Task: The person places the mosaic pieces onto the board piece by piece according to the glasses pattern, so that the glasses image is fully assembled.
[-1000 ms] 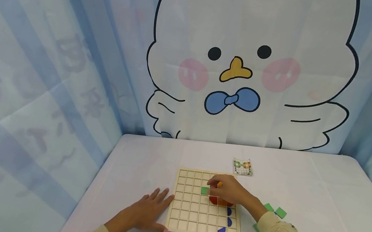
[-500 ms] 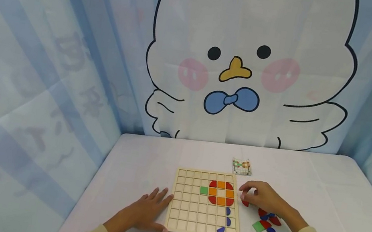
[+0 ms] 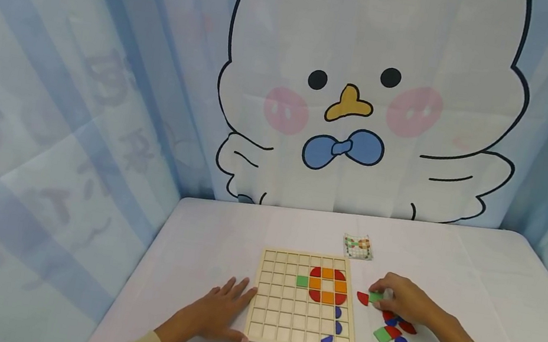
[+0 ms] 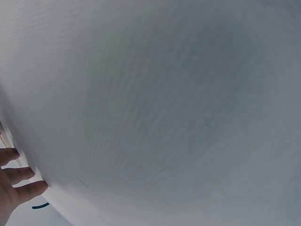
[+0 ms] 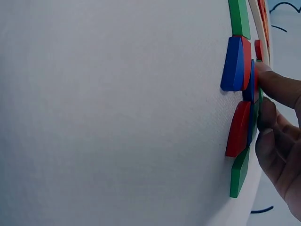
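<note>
In the head view my left hand rests spread at the left edge of a gridded wooden board. Its fingertips show at the lower left of the left wrist view. To the right of the board my right hand pinches a green square tile between thumb and fingers, low over the table. A red quarter-round tile lies beside it, near the board. On the board, red corner tiles and orange squares form a ring, with a green square at its left.
Loose red, blue and green tiles lie in a cluster below the right hand. Several blue half-round tiles sit along the board's right side. A small pattern card lies behind the board. A cartoon curtain hangs behind the table.
My right hand has left the orange tile on the board and moved right, past the red quarter-round tile, to the green square. My left hand has stayed put.
</note>
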`<action>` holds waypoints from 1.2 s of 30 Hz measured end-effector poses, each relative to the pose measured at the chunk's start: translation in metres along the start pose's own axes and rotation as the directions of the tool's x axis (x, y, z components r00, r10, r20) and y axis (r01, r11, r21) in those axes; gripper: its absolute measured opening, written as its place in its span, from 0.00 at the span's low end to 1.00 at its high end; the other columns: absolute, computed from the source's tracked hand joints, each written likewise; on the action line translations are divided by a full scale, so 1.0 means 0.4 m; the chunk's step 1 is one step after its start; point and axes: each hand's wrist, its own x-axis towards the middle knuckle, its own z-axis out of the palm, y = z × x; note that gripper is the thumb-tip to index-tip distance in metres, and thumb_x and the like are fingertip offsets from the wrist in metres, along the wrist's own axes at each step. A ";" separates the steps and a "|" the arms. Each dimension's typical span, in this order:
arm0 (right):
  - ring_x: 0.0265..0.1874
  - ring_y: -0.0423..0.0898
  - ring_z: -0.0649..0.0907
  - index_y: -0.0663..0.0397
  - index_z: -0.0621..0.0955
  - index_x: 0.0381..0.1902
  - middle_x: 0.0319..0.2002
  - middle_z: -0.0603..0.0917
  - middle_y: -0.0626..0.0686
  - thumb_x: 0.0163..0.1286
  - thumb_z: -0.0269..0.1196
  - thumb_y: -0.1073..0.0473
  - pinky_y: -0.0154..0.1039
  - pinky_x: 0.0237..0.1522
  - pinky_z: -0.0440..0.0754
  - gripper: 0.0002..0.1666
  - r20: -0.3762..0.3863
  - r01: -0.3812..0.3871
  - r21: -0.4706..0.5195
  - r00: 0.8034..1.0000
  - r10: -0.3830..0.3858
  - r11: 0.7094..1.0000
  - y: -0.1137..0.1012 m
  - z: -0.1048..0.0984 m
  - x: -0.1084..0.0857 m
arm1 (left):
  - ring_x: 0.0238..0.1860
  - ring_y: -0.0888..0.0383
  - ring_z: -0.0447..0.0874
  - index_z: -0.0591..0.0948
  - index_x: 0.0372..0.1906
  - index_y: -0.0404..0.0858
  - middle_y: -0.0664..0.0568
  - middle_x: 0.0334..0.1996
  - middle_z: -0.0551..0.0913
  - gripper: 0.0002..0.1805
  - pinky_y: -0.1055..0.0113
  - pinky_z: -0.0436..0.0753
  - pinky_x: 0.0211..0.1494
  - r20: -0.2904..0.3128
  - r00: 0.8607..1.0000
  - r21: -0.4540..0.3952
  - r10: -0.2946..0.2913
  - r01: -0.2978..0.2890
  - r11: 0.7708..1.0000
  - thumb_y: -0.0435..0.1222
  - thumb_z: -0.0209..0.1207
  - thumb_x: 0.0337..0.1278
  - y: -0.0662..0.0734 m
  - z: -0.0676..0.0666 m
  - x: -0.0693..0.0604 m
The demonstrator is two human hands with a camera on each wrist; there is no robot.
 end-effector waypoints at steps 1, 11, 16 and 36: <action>0.41 0.44 0.78 0.49 0.86 0.48 0.42 0.83 0.46 0.61 0.74 0.56 0.51 0.52 0.84 0.17 0.002 0.004 -0.005 1.000 -0.004 1.000 0.001 0.000 0.000 | 0.79 0.37 0.52 0.54 0.81 0.51 0.45 0.81 0.51 0.61 0.38 0.68 0.70 0.000 1.000 0.000 0.000 0.000 1.000 0.78 0.53 0.45 0.000 0.000 0.000; 0.35 0.43 0.76 0.45 0.82 0.43 0.36 0.81 0.44 0.62 0.73 0.58 0.38 0.41 0.82 0.13 0.010 0.021 0.021 1.000 -0.021 1.000 0.004 -0.002 0.002 | 0.79 0.38 0.53 0.54 0.81 0.52 0.45 0.81 0.51 0.60 0.38 0.68 0.70 0.000 1.000 0.019 -0.007 0.007 1.000 0.78 0.54 0.44 0.003 0.004 0.003; 0.31 0.43 0.75 0.47 0.84 0.46 0.35 0.80 0.45 0.64 0.71 0.60 0.31 0.32 0.78 0.12 0.034 0.038 0.051 0.999 -0.040 0.998 0.001 -0.010 0.001 | 0.78 0.37 0.54 0.54 0.81 0.51 0.45 0.81 0.51 0.61 0.38 0.69 0.70 -0.002 1.000 0.030 -0.002 0.002 1.000 0.78 0.52 0.45 0.005 0.002 0.002; 0.26 0.44 0.77 0.57 0.85 0.50 0.31 0.81 0.48 0.65 0.70 0.57 0.34 0.26 0.81 0.17 0.047 0.104 0.243 0.992 -0.119 0.964 -0.045 -0.004 0.029 | 0.78 0.37 0.54 0.54 0.81 0.51 0.44 0.81 0.52 0.61 0.39 0.69 0.70 -0.002 1.000 0.027 0.008 -0.008 1.000 0.78 0.52 0.45 -0.002 0.004 0.004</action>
